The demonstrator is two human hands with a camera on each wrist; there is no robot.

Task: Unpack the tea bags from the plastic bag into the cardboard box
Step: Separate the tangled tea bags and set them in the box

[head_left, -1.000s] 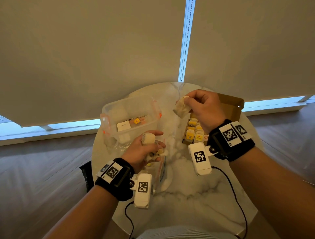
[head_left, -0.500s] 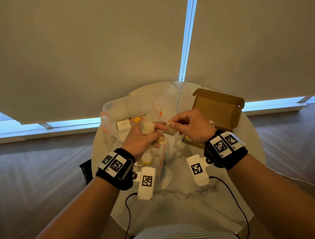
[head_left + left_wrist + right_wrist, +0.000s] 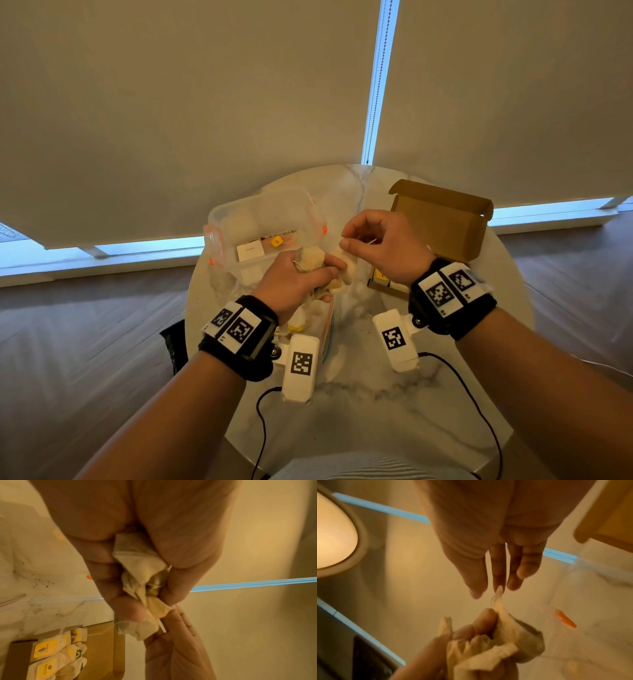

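Note:
My left hand (image 3: 322,274) is clenched round a bunch of crumpled beige tea bags (image 3: 312,257) over the middle of the table; the left wrist view shows the same bunch (image 3: 142,577) squeezed in its fingers. Just right of it, my right hand (image 3: 344,242) pinches the tip of one tea bag (image 3: 498,599) that sticks out of the bunch. The open cardboard box (image 3: 442,219) stands at the right, holding several tea bags with yellow tags (image 3: 46,654). The plastic bag (image 3: 329,330) lies flat under my left wrist.
A clear plastic tub (image 3: 263,222) with orange clips stands behind my left hand, with a white card and a yellow tag inside. The round marble table (image 3: 376,411) has dark crumbs near the middle. Window blinds hang close behind it.
A second ago my right hand held a tea bag over the cardboard box. It has since come back left to the bunch in my left hand and now pinches one bag's tip.

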